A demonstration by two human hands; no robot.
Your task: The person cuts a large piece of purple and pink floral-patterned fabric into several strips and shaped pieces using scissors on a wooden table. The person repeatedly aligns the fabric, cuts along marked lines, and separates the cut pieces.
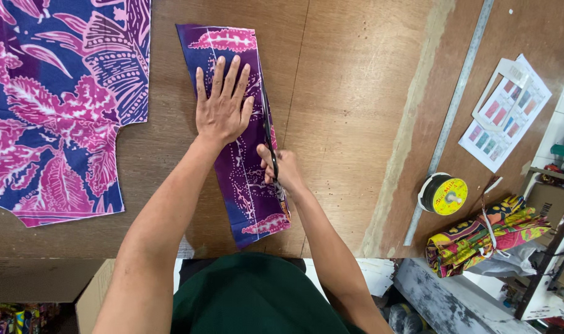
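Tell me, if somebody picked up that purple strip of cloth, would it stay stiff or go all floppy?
Probably floppy: the purple cloth strip lies flat and thin on the wooden table, and the left hand presses it down while the right hand works the scissors. It likely weighs little and may slide easily when pushed.

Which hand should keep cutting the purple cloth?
Probably the right hand: it already grips the scissors, whose blades lie along the purple cloth strip. The left hand lies flat, fingers spread, pinning the strip down.
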